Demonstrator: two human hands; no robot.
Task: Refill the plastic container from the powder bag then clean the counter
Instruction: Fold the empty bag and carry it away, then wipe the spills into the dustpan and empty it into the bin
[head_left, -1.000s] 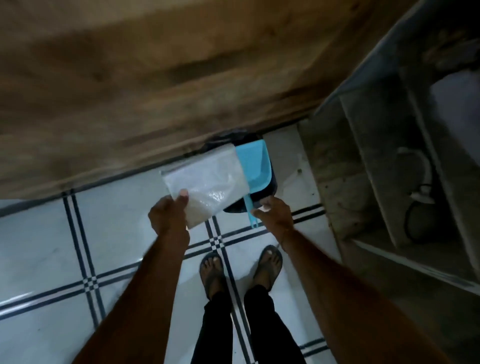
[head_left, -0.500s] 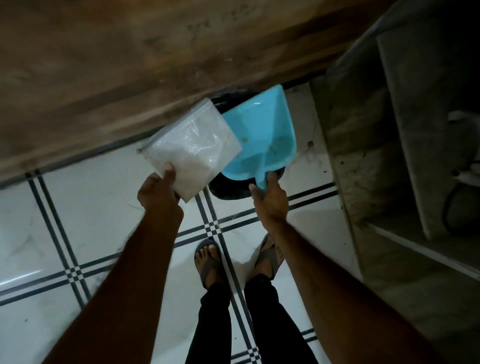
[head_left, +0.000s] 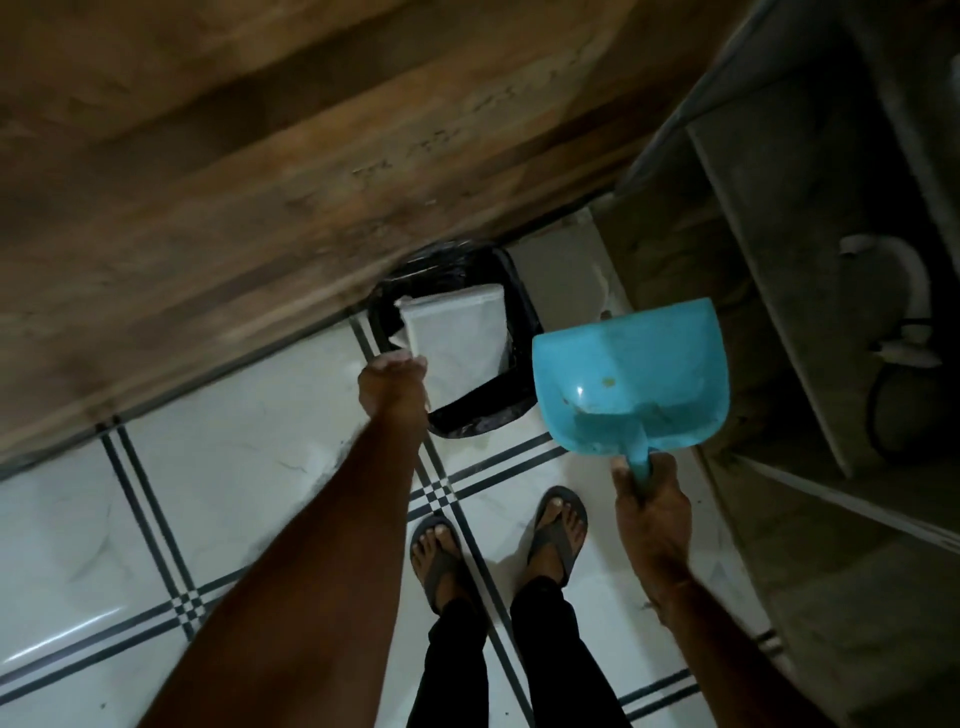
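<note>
Kitchen floor, seen from the head camera looking straight down: a person in sandals (head_left: 436, 558) stands on the white tiled floor (head_left: 234, 467), facing a black-lined bin (head_left: 483, 423) that sits against the foot of a brown wooden front (head_left: 260, 182).

The powder bag (head_left: 457, 338), pale and flat, lies across the bin's mouth. We read it as spent and being thrown out, which would put the refill behind us and the clean-up in hand.

The left hand (head_left: 392, 382) hangs over the bin's near-left rim, arm stretched forward and down, right at the bag's near corner. Blur hides the fingers, so we cannot tell whether they pinch the bag or are off it.

The right hand (head_left: 652, 514) is wrapped round the handle of a blue dustpan (head_left: 631, 374). It holds the pan just right of the bin and clear of it, the scoop's hollow turned up toward us. A few dark specks cling inside. We judge the pan is kept aside so that the bag has the opening to itself.

On the far right, dim grey shelving (head_left: 779, 260) runs away into shadow. The plastic container and the counter top are not in view.
</note>
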